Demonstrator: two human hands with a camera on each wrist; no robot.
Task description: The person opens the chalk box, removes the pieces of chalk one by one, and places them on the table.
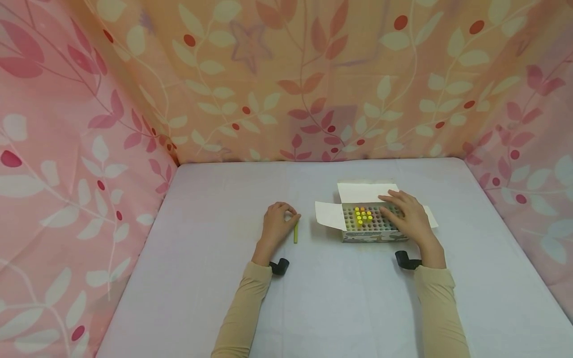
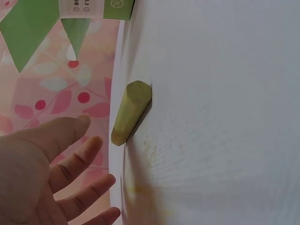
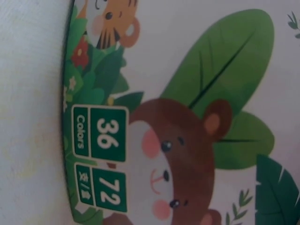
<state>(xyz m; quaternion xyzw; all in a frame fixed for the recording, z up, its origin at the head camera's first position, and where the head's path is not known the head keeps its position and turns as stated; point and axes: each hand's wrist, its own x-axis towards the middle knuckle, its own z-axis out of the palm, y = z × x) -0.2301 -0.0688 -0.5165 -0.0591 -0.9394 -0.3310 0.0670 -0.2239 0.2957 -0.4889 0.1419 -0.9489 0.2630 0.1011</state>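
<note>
A yellow-green six-sided stick, like a crayon [image 2: 131, 112], lies on the white table. My left hand [image 1: 278, 223] hovers by its far end, thumb and fingers bent toward each other. In the left wrist view the fingers are spread and a gap separates them from the crayon. An open cardboard box [image 1: 375, 238] stands to the right, with a tray of round holes inside. Several yellow-topped crayons [image 1: 360, 215] stick up from its left part. Over the box's right side, my right hand [image 1: 409, 216] reaches with fingers extended; it hides that corner of the tray.
The box's left flap [image 1: 330, 215] folds outward toward the left hand, and its lid [image 1: 364, 193] stands open at the back. The right wrist view shows the printed box front [image 3: 187, 140] close up. Patterned curtains [image 1: 291, 89] border the table [image 1: 215, 248].
</note>
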